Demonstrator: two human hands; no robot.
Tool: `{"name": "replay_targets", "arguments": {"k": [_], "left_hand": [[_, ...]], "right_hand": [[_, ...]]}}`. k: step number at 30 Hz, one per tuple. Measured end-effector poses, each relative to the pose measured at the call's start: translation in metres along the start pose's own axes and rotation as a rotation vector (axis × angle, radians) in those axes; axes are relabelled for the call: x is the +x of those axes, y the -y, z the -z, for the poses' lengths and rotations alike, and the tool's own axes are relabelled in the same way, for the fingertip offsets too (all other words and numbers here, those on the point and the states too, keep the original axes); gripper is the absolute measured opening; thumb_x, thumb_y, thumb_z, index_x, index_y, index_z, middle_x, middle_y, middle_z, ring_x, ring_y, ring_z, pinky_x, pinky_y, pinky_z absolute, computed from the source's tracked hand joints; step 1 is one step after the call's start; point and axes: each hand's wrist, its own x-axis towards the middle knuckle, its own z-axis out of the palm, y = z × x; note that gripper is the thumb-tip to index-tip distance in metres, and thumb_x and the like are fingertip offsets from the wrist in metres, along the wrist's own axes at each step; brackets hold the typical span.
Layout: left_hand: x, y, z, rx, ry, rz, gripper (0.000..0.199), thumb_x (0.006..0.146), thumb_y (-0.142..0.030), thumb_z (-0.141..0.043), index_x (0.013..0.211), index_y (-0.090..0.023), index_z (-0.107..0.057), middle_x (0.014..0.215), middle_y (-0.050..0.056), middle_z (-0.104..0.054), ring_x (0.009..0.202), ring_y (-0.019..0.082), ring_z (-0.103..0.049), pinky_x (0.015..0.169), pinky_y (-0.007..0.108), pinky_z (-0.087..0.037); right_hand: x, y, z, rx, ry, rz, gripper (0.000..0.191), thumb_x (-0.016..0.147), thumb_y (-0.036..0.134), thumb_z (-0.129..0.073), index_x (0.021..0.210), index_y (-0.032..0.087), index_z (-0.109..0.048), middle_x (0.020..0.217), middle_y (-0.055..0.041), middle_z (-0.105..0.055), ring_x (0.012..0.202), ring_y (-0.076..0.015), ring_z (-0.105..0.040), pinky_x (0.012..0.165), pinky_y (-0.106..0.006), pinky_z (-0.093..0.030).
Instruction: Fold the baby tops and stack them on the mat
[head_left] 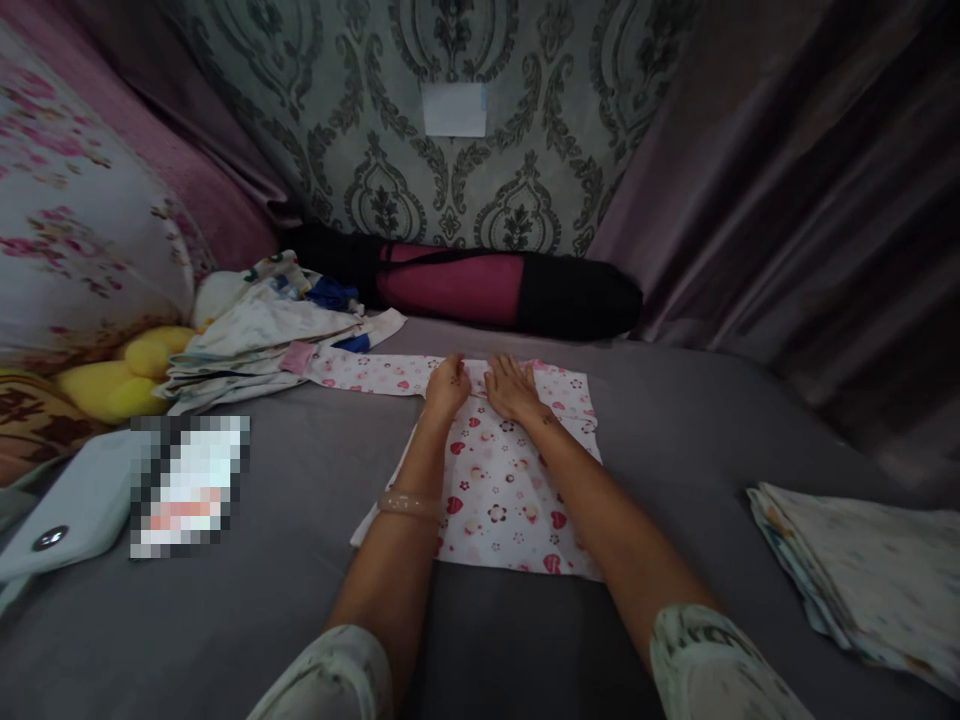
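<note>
A small white long-sleeved shirt [499, 490] printed with red hearts and flowers lies flat on the grey bed sheet. Its left sleeve, with a pink cuff, stretches out to the left; the right sleeve looks folded over the body. My left hand [448, 385] rests at the base of the left sleeve, fingers curled together; whether cloth is between them is hidden. Just to its right, my right hand [512, 388] lies palm down on the upper part of the shirt, near the pink neckline, with its fingers spread.
Heaped clothes [262, 325] and a yellow plush toy [120, 385] lie at the left, beside a pale device [82, 500] and a blurred-out item. A black and pink roll bag [465, 285] lines the wall. Folded cloths [870, 570] sit at the right.
</note>
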Motion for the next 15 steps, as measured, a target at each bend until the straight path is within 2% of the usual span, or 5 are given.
{"name": "replay_targets", "arguments": {"k": [7, 12, 15], "left_hand": [[-0.008, -0.007, -0.004, 0.108, 0.084, -0.051, 0.04, 0.092, -0.016, -0.04, 0.127, -0.015, -0.059, 0.124, 0.013, -0.065, 0.118, 0.023, -0.058, 0.102, 0.032, -0.042], [-0.008, -0.008, -0.003, 0.119, 0.094, -0.047, 0.039, 0.094, -0.018, -0.038, 0.127, -0.015, -0.059, 0.123, 0.013, -0.066, 0.117, 0.024, -0.059, 0.101, 0.033, -0.042], [-0.009, -0.009, -0.003, 0.111, 0.102, -0.034, 0.04, 0.095, -0.019, -0.037, 0.128, -0.014, -0.058, 0.123, 0.015, -0.065, 0.118, 0.026, -0.059, 0.1, 0.035, -0.042]], "right_hand": [[0.003, -0.006, -0.011, -0.026, 0.002, 0.012, 0.059, 0.099, 0.038, -0.016, 0.151, 0.012, -0.025, 0.159, -0.0076, -0.019, 0.146, -0.0242, -0.012, 0.117, -0.049, -0.006], [-0.001, -0.007, -0.004, 0.041, 0.016, 0.005, 0.058, 0.1, 0.037, -0.014, 0.151, 0.012, -0.024, 0.159, -0.0063, -0.019, 0.146, -0.0215, -0.011, 0.118, -0.045, -0.006], [-0.005, -0.014, 0.002, 0.076, -0.036, -0.016, 0.06, 0.1, 0.037, -0.012, 0.151, 0.009, -0.023, 0.159, -0.0089, -0.019, 0.146, -0.0217, -0.012, 0.118, -0.041, -0.008]]}}
